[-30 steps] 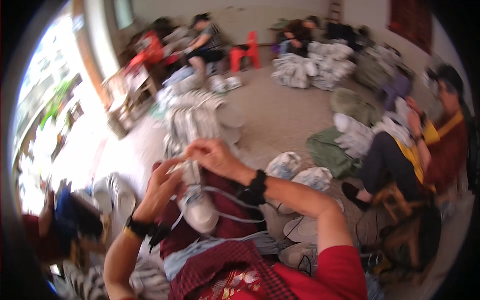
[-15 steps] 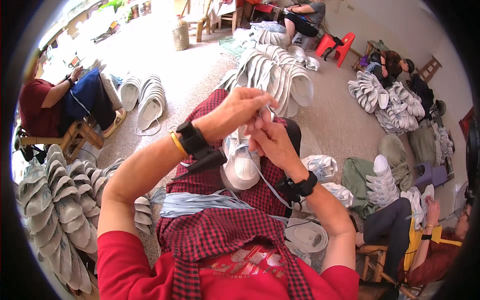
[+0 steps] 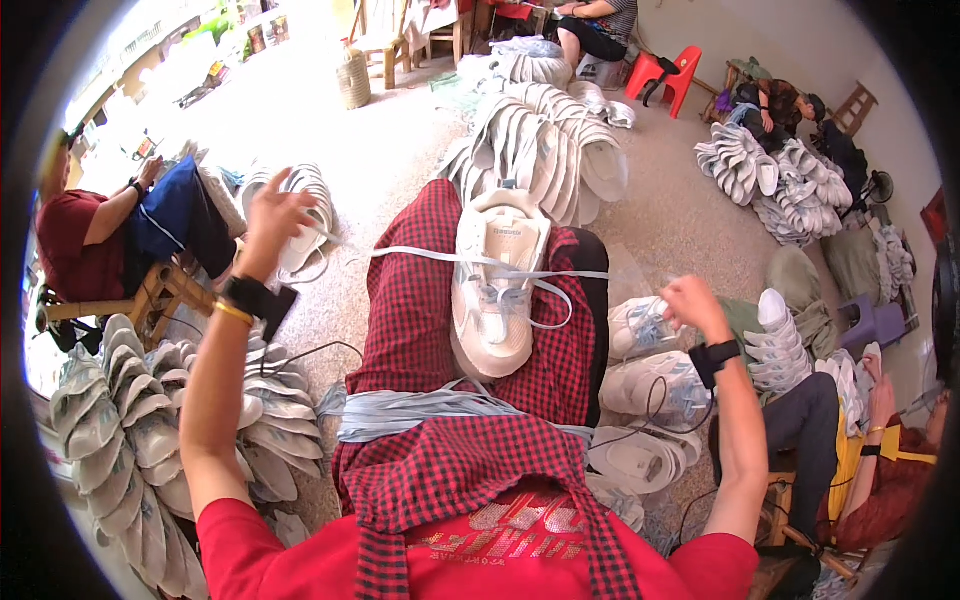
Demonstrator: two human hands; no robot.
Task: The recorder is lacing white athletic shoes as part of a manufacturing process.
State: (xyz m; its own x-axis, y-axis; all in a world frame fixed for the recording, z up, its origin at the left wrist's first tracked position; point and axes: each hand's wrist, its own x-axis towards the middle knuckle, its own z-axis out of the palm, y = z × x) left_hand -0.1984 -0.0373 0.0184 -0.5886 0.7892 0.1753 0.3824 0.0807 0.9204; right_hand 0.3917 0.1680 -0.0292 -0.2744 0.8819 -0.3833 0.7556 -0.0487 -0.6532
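Note:
A white sneaker (image 3: 493, 310) rests on my lap, toe toward me, between my knees on a red-and-black checked apron (image 3: 415, 330). Its pale blue shoelace (image 3: 425, 253) runs out to both sides, and a loop hangs at the right of the tongue. Out to the left, my left hand (image 3: 275, 225) is closed with the fingers pinching one lace end, faint against the bright floor. On the opposite side my right hand (image 3: 697, 305) is curled in a pinch, its lace end hard to make out. A bundle of pale blue laces (image 3: 430, 412) lies across my waist.
Stacked white shoes (image 3: 120, 430) fill the floor at my left; more shoe rows (image 3: 540, 140) stand ahead. White shoes (image 3: 655, 385) lie by my right knee. Co-workers sit at left, far ahead and right. A red plastic chair (image 3: 675, 80) stands at the back.
My hands were together above the sneaker; they have spread wide apart to either side. The lace now stretches outward both ways, and the whole sneaker has come into sight.

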